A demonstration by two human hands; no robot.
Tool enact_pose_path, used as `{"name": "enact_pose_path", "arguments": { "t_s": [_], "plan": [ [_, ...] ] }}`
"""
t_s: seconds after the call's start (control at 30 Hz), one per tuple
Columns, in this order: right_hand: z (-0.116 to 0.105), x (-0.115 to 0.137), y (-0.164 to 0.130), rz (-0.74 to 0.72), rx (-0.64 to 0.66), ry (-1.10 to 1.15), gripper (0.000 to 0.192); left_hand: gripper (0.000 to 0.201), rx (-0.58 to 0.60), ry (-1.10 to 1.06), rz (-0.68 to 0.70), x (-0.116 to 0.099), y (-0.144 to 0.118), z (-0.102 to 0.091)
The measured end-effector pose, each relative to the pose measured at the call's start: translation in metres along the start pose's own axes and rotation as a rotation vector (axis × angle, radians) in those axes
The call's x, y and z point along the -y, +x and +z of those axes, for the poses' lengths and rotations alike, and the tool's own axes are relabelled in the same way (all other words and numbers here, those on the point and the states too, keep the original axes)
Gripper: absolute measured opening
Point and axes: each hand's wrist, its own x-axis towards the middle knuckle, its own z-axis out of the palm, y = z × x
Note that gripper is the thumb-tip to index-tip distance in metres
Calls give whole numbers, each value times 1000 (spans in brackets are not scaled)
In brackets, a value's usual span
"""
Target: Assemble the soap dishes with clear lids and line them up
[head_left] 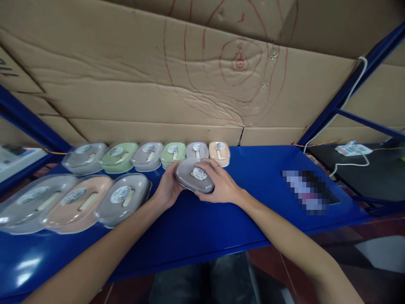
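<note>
A grey lunch box (187,174) with a clear lid and a round white label is held between both hands above the blue table. My left hand (169,185) is closed around its left end. My right hand (223,182) grips the right end, its fingers over the lid and the thumb at the near side. Just behind stand a peach lunch box (219,153), a small grey one (196,150) and a green one (173,153). To the left of my left hand lies another grey lunch box (122,198). My fingers hide parts of the held box.
More lunch boxes line the left side in two rows, among them a peach one (77,204) and a green one (118,156). The blue table (202,228) meets a cardboard wall (126,97) marked with red rings. A blurred-out item (306,192) lies right; a power strip (352,149) sits beyond.
</note>
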Motion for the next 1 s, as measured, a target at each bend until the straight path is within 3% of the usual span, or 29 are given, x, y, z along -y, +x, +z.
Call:
{"name": "enact_pose_path", "arguments": {
  "t_s": [0.37,0.73,0.9,1.0],
  "plan": [
    [-1,-1,2,18,34,71,88,28,-55,55,18,3,-2,6],
    [-8,1,3,17,-47,153,77,51,23,120,-4,1,-6,6],
    [-15,2,6,51,-119,180,72,36,-21,176,69,5,-2,4],
    [-23,-6,8,146,-166,285,67,23,-17,332,151,2,-3,1]
  ]
}}
